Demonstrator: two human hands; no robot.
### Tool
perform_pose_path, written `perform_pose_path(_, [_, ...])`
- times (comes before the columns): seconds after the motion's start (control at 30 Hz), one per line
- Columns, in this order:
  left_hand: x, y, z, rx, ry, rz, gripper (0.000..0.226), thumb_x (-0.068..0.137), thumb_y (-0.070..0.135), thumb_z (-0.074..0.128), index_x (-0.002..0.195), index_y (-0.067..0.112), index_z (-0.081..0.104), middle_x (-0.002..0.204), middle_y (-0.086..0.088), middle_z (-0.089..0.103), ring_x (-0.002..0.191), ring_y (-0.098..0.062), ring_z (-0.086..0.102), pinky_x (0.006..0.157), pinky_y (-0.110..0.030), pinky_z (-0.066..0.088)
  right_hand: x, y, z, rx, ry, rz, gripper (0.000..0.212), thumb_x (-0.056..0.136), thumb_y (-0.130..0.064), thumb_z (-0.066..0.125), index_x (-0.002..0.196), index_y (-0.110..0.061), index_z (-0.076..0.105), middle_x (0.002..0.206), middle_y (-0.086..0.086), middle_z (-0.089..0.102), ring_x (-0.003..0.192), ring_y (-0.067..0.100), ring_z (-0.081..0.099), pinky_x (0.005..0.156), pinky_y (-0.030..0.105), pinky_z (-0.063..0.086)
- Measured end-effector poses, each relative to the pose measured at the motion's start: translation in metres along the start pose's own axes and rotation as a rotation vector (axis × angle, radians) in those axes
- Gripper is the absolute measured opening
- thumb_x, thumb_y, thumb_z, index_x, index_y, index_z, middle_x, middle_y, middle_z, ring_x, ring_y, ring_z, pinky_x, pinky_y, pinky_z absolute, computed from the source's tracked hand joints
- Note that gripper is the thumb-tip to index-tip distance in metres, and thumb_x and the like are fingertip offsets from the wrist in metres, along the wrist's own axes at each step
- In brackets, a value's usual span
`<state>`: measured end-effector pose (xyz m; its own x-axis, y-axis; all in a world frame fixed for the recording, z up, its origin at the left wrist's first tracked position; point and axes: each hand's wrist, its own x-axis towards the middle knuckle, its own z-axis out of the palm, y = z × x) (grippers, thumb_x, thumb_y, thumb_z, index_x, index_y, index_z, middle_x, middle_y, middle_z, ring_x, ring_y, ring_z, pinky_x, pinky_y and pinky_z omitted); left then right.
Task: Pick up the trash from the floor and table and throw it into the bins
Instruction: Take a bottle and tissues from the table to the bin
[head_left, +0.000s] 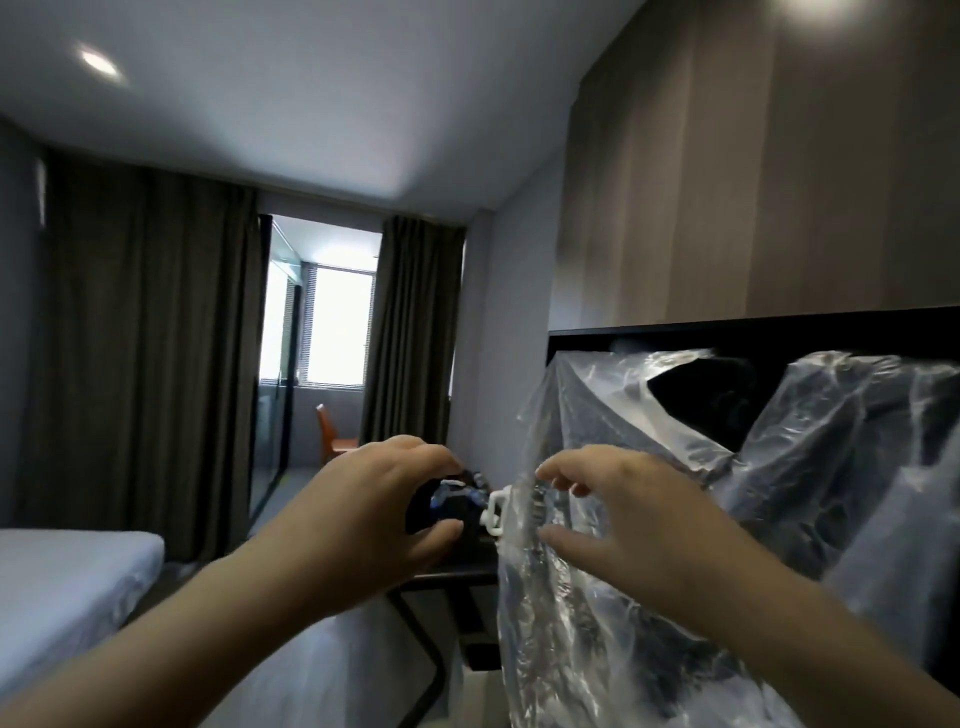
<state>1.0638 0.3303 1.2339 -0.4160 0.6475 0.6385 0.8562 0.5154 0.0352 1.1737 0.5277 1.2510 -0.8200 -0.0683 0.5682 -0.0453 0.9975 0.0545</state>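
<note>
Bed (67, 582) sat low left, dark curtains (140, 353) and a bright window (337, 327) behind it, orange chair (332, 441) far back. Left hand (384, 514) was raised at centre, fingers (436, 457) curled round a dark crumpled wrapper (441, 506) with blue-white flecks: the trash was in that hand, above the dark surface (452, 571). A white plastic piece (494, 512) sat between wrapper and bag edge; clip or handle, couldn't tell. Right hand (639, 525) was at the edge of the clear plastic bag (597, 649), fingers (558, 470) spread and gripping nothing I could see; contact with the film was unclear. Wood-panel cabinet (727, 208) stood above right. Risks, as I judged them: the bag mouth wasn't held open, so the wrapper could miss it and drop to the floor; thin film could slip from spread fingers or snag on the white piece. No bin was in view. The bag's mouth and its dark contents were unreadable through glare, and its bottom was cut off. Most of the surface was hidden by the hands, and the floor barely showed.
</note>
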Motion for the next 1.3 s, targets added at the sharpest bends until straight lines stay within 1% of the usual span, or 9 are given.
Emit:
perform_pose_path(0.13, [0.031, -0.043, 0.020, 0.045, -0.011, -0.025, 0.048, 0.083, 0.053, 0.057, 0.128, 0.037, 0.050, 0.120, 0.022, 0.054, 0.108, 0.003, 0.052, 0.093, -0.017, 0.046, 0.057, 0.022, 0.042, 0.050, 0.010, -0.048, 0.042, 0.087, -0.049, 0.059, 0.127, -0.036, 0.052, 0.111, -0.020, 0.057, 0.102, 0.001, 0.054, 0.089, 0.019, 0.045])
perform_pose_path(0.27, [0.064, -0.095, 0.046, 0.079, -0.003, -0.077, 0.060, 0.075, 0.068, 0.041, 0.124, 0.037, 0.054, 0.116, 0.022, 0.057, 0.108, 0.003, 0.054, 0.092, -0.014, 0.046, 0.115, 0.043, 0.089, 0.080, 0.000, -0.105, 0.042, 0.089, -0.050, 0.056, 0.128, -0.039, 0.049, 0.114, -0.019, 0.057, 0.107, 0.002, 0.052, 0.090, 0.019, 0.044])
perform_pose_path(0.37, [0.081, -0.136, 0.071, 0.106, -0.018, -0.120, 0.057, 0.078, 0.065, 0.047, 0.126, 0.037, 0.052, 0.120, 0.022, 0.055, 0.111, 0.004, 0.052, 0.096, -0.015, 0.044, 0.159, 0.053, 0.128, 0.093, -0.020, -0.140, 0.040, 0.089, -0.050, 0.055, 0.127, -0.039, 0.048, 0.118, -0.021, 0.054, 0.111, 0.001, 0.050, 0.090, 0.017, 0.041])
perform_pose_path(0.5, [0.096, -0.199, 0.098, 0.151, -0.053, -0.181, 0.068, 0.070, 0.071, 0.029, 0.124, 0.038, 0.053, 0.115, 0.022, 0.057, 0.106, 0.003, 0.054, 0.091, -0.017, 0.047, 0.216, 0.054, 0.179, 0.126, -0.065, -0.168, 0.037, 0.089, -0.048, 0.055, 0.125, -0.038, 0.050, 0.113, -0.021, 0.052, 0.106, 0.001, 0.049, 0.087, 0.018, 0.042])
perform_pose_path(0.6, [0.107, -0.250, 0.115, 0.165, -0.064, -0.208, 0.063, 0.075, 0.068, 0.037, 0.127, 0.036, 0.052, 0.118, 0.022, 0.056, 0.109, 0.003, 0.052, 0.092, -0.013, 0.044, 0.260, 0.050, 0.219, 0.127, -0.076, -0.185, 0.040, 0.090, -0.049, 0.056, 0.127, -0.037, 0.048, 0.114, -0.021, 0.054, 0.106, 0.000, 0.049, 0.088, 0.016, 0.040])
perform_pose_path(0.73, [0.125, -0.326, 0.135, 0.166, -0.078, -0.202, 0.049, 0.086, 0.050, 0.057, 0.131, 0.034, 0.049, 0.124, 0.020, 0.053, 0.114, 0.002, 0.049, 0.096, -0.012, 0.039, 0.318, 0.040, 0.271, 0.125, -0.069, -0.158, 0.040, 0.089, -0.048, 0.057, 0.127, -0.036, 0.050, 0.114, -0.020, 0.055, 0.107, 0.001, 0.051, 0.089, 0.017, 0.042])
perform_pose_path(1.0, [0.179, -0.481, 0.172, 0.119, -0.087, -0.172, 0.047, 0.087, 0.052, 0.056, 0.130, 0.036, 0.049, 0.124, 0.021, 0.053, 0.116, 0.002, 0.050, 0.097, -0.014, 0.041, 0.441, 0.027, 0.359, 0.088, -0.083, -0.050, 0.040, 0.089, -0.047, 0.055, 0.128, -0.039, 0.049, 0.117, -0.025, 0.052, 0.112, -0.002, 0.049, 0.091, 0.016, 0.039])
perform_pose_path(1.2, [0.222, -0.570, 0.235, 0.045, -0.143, -0.188, 0.048, 0.086, 0.052, 0.055, 0.131, 0.039, 0.047, 0.125, 0.023, 0.051, 0.114, 0.003, 0.049, 0.093, -0.010, 0.039, 0.508, 0.043, 0.436, 0.068, -0.177, -0.004, 0.040, 0.089, -0.050, 0.053, 0.127, -0.040, 0.048, 0.105, -0.026, 0.045, 0.105, -0.004, 0.045, 0.082, 0.015, 0.035])
perform_pose_path(1.3, [0.248, -0.611, 0.270, 0.037, -0.156, -0.187, 0.048, 0.086, 0.052, 0.056, 0.131, 0.039, 0.047, 0.126, 0.022, 0.050, 0.115, 0.003, 0.048, 0.095, -0.013, 0.040, 0.546, 0.055, 0.481, 0.093, -0.209, 0.012, 0.041, 0.089, -0.050, 0.054, 0.127, -0.039, 0.048, 0.112, -0.024, 0.051, 0.104, -0.003, 0.047, 0.084, 0.016, 0.037])
